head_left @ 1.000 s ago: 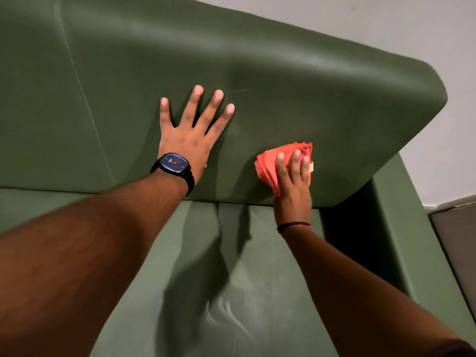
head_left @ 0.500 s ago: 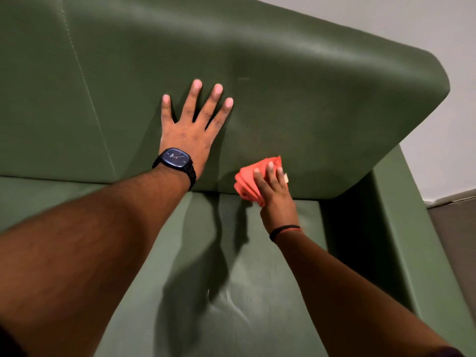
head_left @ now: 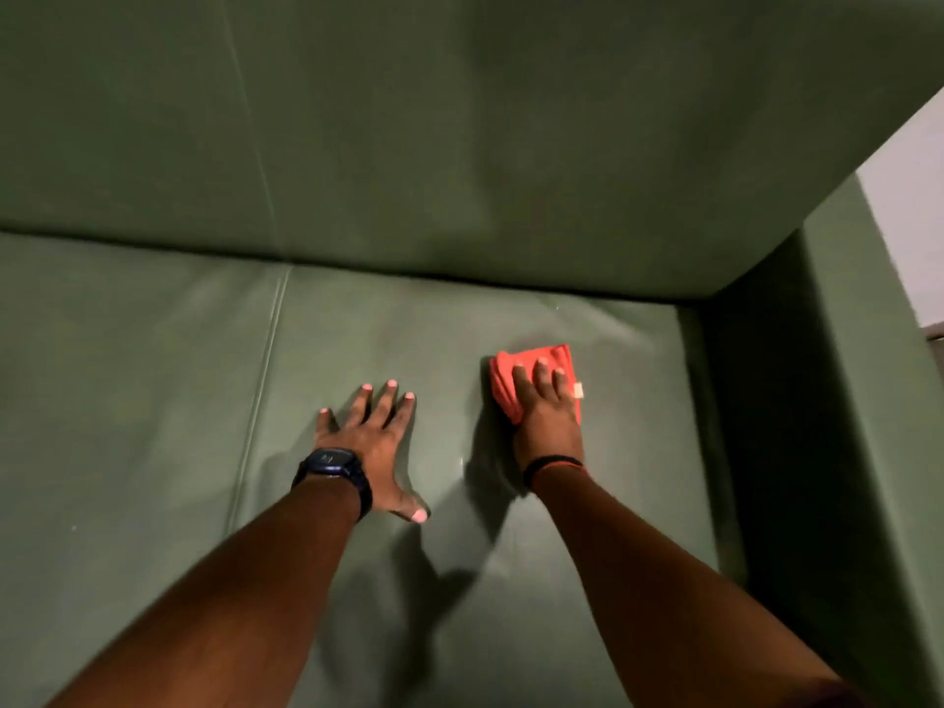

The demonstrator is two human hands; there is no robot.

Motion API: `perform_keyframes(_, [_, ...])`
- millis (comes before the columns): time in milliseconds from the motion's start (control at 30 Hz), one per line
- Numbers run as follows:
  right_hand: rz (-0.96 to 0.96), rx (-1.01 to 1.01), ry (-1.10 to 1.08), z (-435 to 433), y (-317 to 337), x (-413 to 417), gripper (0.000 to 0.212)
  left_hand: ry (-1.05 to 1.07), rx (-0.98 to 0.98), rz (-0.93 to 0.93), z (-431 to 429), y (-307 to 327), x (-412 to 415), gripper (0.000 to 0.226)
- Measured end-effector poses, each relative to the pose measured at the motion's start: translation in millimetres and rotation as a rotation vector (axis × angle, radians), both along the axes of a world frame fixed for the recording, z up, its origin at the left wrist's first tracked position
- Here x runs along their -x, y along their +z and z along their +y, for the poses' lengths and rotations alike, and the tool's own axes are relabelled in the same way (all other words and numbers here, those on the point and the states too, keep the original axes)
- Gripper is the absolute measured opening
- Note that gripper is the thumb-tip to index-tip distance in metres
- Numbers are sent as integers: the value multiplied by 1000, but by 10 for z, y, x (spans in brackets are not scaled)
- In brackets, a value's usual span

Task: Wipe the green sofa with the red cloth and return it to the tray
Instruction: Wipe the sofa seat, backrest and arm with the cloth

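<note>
The green sofa (head_left: 459, 145) fills the view, backrest above and seat cushion below. A folded red cloth (head_left: 503, 375) lies on the right part of the seat, pressed down under my right hand (head_left: 546, 416), whose fingers lie flat across it. My left hand (head_left: 373, 442), with a dark watch at the wrist, rests flat on the seat to the left of the cloth, fingers spread, holding nothing. No tray is in view.
The sofa's right armrest (head_left: 858, 401) rises just right of the cloth. A seam (head_left: 260, 390) splits the seat cushions left of my left hand. A pale wall (head_left: 914, 206) shows beyond the armrest.
Both hands have come down from the backrest onto the seat cushion. The red cloth moved with my right hand and now presses on the seat. The view has tilted downward.
</note>
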State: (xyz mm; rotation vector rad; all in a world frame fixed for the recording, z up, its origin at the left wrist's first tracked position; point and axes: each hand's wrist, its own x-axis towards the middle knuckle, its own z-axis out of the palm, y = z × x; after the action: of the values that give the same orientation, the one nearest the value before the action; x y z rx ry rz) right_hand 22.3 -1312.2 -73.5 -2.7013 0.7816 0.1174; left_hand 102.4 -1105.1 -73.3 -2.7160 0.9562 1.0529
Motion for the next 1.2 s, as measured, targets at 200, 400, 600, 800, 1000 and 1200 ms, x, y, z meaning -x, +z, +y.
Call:
perform_keyframes(200, [-92,29,452,495,-66,508,53,-20,-12,-26,80,-116,137,153])
perform_keyframes(400, [12,-11,118,611,-67,645,54,-6,-20,-12,86,-91,215,153])
perform_keyframes(600, [-95,24,417,655,-14,966,59,7,-29,6,88,-45,239,149])
perform_keyframes(800, [-13,-72,56,780,-122,1027,64,16,-15,3,110,-60,259,145])
perform_keyframes(1000, [15,-14,245,431,-27,1214,62,10,-26,14,103,-16,272,145])
perform_keyframes(1200, [32,-48,215,667,-57,1261,56,23,-37,27,68,-39,268,147])
